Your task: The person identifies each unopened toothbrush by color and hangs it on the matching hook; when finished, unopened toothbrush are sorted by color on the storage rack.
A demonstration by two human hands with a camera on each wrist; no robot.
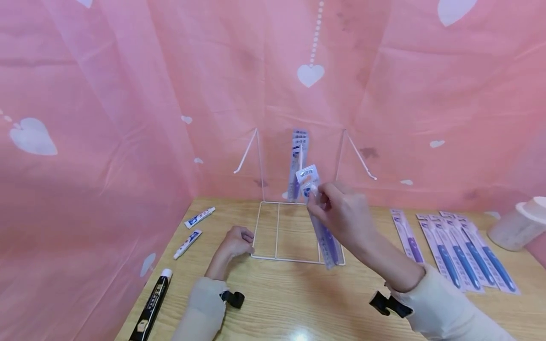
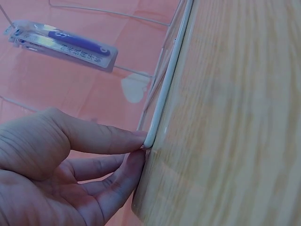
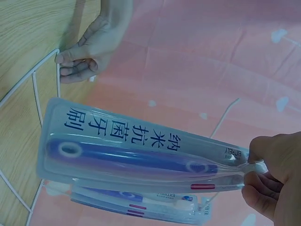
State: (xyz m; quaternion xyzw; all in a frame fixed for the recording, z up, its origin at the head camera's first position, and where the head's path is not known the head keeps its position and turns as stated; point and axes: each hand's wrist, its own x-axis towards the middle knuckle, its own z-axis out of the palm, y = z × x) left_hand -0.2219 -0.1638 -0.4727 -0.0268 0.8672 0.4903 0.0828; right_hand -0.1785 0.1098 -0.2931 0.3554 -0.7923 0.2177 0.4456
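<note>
A pink cloth (image 1: 128, 94) with white hearts hangs behind and to the left of a wooden table (image 1: 298, 303). A white wire rack (image 1: 277, 232) stands in the middle of the table, at the far side. Some toothbrush packs (image 1: 297, 161) hang on its middle hook. More packs (image 1: 465, 251) lie in a row on the right, near a white tub (image 1: 520, 222). The right hand (image 1: 343, 213) pinches the top of one toothbrush pack (image 1: 320, 213) and holds it up just in front of the rack. The left hand (image 1: 234, 244) grips the near left corner of the rack's base with its fingertips (image 2: 136, 139). Two small white tubes (image 1: 194, 229) and a black tube (image 1: 151, 305) lie on the left.
</note>
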